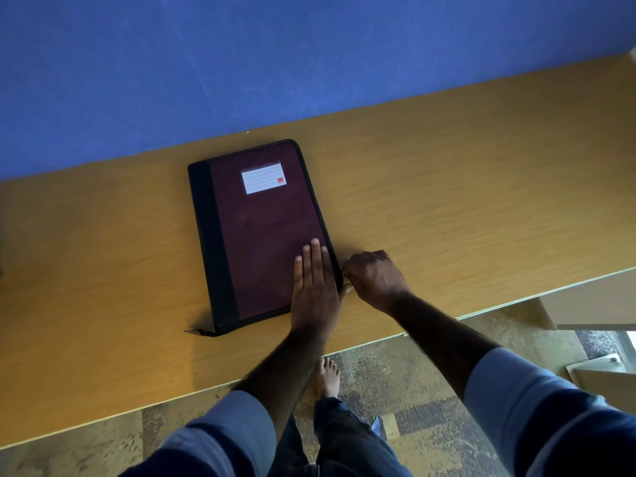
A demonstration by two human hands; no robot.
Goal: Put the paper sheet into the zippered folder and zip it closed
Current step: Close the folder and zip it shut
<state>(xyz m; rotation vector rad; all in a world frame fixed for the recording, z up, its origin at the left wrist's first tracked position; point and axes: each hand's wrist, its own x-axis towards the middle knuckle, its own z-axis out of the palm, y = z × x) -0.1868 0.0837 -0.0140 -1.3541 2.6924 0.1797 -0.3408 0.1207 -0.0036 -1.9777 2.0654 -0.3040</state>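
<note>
Wooden table (447, 187) bears the zippered folder (261, 228); left hand (315, 287) presses its cover, fingers straight; right hand (373, 278) curls at its edge, grasp hidden.

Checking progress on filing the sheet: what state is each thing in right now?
Maroon zippered folder with black spine: cover closed, lying flat on the wooden table.
Black zipper: how far closed cannot be told.
Left hand: open, fingers straight, pressing the cover.
Right hand: fingers curled, pinching at the zipper on the folder's right edge.
Paper sheet: not in view.
</note>
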